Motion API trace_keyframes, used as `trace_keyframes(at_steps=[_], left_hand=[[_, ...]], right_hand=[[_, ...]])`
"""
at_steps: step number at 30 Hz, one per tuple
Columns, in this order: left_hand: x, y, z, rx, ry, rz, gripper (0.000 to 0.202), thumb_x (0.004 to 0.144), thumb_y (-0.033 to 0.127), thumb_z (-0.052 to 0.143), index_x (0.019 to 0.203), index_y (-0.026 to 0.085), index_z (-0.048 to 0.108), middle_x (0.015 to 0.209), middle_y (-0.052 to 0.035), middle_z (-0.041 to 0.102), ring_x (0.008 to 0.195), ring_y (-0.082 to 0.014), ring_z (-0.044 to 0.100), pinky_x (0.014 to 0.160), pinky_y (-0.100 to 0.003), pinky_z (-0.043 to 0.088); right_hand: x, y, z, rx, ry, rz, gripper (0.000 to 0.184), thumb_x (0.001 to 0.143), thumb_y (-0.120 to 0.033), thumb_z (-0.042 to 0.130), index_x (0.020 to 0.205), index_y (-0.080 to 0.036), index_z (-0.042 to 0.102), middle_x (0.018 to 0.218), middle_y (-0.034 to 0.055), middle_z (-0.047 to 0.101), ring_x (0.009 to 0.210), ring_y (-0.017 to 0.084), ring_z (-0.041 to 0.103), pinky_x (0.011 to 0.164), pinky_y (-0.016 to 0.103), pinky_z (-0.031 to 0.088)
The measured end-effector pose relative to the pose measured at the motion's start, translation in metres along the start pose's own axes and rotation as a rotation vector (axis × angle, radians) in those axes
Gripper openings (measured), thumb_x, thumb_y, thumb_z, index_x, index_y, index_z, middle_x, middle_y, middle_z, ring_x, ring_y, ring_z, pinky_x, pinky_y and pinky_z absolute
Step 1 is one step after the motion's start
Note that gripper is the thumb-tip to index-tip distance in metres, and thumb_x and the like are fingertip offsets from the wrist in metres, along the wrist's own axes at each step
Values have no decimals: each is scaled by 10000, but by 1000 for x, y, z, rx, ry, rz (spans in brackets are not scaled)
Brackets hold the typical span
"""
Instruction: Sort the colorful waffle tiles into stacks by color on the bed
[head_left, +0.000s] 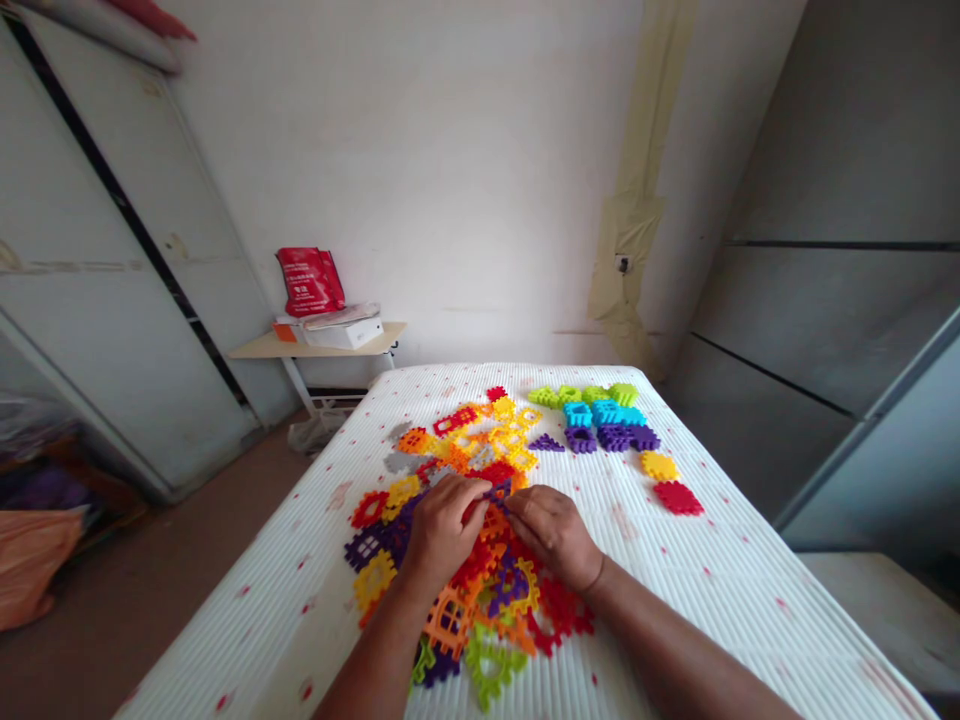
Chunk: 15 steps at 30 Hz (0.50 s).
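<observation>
A heap of colourful interlocking plastic tiles (457, 470) lies on a white quilted bed (720, 590). My left hand (439, 525) and my right hand (553, 533) rest over the heap, fingers curled. Together they pinch a small purple tile (499, 491) between the fingertips. To the far right, tiles lie sorted by colour: a green row (583, 395), a cyan row (604, 412), a purple row (611, 437), a lone yellow tile (658, 465) and a lone red tile (678, 497). A purple triangular tile (547, 443) sits beside the purple row.
A small wooden side table (319, 346) with a red bag (310, 281) and white boxes stands by the wall beyond the bed. Grey cabinets line the left and right. An orange bag (34, 565) lies on the floor at the left.
</observation>
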<state>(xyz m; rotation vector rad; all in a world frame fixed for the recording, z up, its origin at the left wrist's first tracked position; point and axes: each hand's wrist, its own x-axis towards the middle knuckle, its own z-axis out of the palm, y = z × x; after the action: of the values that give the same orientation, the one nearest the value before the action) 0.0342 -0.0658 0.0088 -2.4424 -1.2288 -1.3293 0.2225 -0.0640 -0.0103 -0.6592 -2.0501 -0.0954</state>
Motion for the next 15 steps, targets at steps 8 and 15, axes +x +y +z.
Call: trace_keyframes(at_steps=[8, 15], left_hand=[[-2, 1, 0, 93, -20, 27, 166, 822, 111, 494, 813, 206, 629, 736, -37, 645, 743, -153, 601, 706, -288, 488], [-6, -3, 4, 151, 10, 33, 199, 841, 123, 471, 884, 217, 641, 729, -33, 673, 711, -140, 626, 702, -266, 493]], right_hand=[[-1, -4, 0, -67, -17, -159, 291, 873, -120, 483, 1153, -184, 529, 861, 69, 666, 747, 165, 600, 664, 305, 471], [-1, -5, 1, -58, -48, -144, 278, 889, -140, 453, 1147, -191, 542, 863, 78, 662, 757, 171, 603, 677, 314, 477]])
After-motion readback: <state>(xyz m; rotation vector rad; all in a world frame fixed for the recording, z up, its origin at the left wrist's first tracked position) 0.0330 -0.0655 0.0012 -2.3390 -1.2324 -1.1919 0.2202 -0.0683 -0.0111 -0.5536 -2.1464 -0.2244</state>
